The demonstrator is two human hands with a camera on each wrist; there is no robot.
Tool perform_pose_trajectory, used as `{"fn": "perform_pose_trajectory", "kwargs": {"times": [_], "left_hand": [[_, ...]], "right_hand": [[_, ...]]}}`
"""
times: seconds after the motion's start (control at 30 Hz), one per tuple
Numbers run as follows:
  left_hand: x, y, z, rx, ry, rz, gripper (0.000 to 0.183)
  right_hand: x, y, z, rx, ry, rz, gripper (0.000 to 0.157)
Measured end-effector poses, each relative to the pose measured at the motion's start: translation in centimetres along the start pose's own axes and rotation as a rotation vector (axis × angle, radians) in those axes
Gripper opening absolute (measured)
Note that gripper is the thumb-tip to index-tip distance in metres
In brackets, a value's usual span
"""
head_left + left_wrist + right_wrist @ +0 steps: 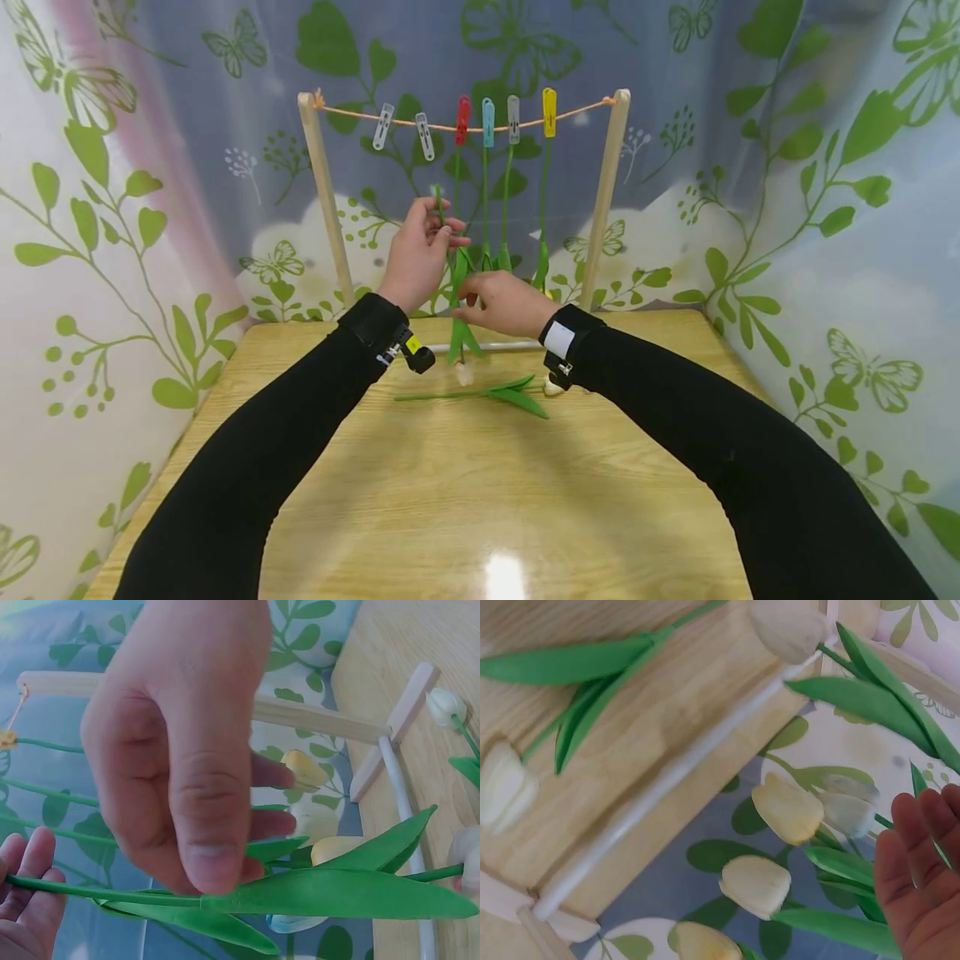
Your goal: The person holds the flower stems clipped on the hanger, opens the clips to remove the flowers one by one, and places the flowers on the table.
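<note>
In the head view my left hand (420, 258) holds the upper stem of a green-leaved tulip, which hangs head down. My right hand (513, 302) grips the same tulip lower, at the leaves; in the left wrist view its thumb lies against the stem. The held tulip's pale bloom (465, 373) points down close above the table. Right of it, several tulips hang head down by their stems from a red clothespin (462, 121), a blue clothespin (488, 123), a grey clothespin (513, 119) and a yellow clothespin (550, 112). In the right wrist view their blooms (756, 886) look white and yellowish.
An orange cord (442, 128) runs between two wooden posts (606, 192). Two clear clothespins (383, 127) sit at its left part with nothing hanging from them. A white bar (502, 345) joins the feet. Another white tulip (517, 395) lies across the wooden table (480, 492).
</note>
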State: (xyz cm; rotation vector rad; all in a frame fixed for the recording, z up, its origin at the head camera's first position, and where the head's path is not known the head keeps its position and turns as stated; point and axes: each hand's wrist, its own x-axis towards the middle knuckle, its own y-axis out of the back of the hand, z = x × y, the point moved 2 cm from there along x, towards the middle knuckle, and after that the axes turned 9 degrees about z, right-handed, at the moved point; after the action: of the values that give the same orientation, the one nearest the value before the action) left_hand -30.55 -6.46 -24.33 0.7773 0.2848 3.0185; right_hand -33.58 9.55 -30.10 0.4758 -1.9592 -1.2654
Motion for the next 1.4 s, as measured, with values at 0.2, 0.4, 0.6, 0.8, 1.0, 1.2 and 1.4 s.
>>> {"fn": "perform_pose_trajectory", "kwargs": {"times": [0.2, 0.4, 0.6, 0.8, 1.0, 1.2, 1.4], "left_hand": [[0.3, 0.1, -0.5, -0.006, 0.021, 0.028, 0.033], [0.2, 0.1, -0.7, -0.038, 0.013, 0.032, 0.031], [-0.3, 0.1, -0.8, -0.059, 0.024, 0.019, 0.030], [-0.2, 0.8, -0.5, -0.036, 0.007, 0.055, 0.026], [0.0, 1.7, -1.1, -0.025, 0.033, 0.077, 0.023], [0.0, 2.3, -2.2, -0.017, 0.041, 0.085, 0.025], [-0.6, 3.1, -3.0, 0.059, 0.068, 0.078, 0.026]], "right_hand": [[0.0, -1.0, 0.1, 0.010, 0.009, 0.019, 0.032], [-0.6, -2.1, 0.2, 0.015, -0.028, 0.035, 0.024], [-1.5, -2.9, 0.6, 0.068, -0.047, 0.051, 0.024], [-2.0, -1.9, 1.9, 0.083, -0.105, 0.084, 0.015], [-3.0, -1.2, 3.4, 0.081, -0.165, 0.081, 0.027], [-3.5, -0.7, 4.1, 0.062, -0.191, 0.110, 0.026], [-3.8, -0.7, 4.4, 0.043, -0.195, 0.107, 0.026]]}}
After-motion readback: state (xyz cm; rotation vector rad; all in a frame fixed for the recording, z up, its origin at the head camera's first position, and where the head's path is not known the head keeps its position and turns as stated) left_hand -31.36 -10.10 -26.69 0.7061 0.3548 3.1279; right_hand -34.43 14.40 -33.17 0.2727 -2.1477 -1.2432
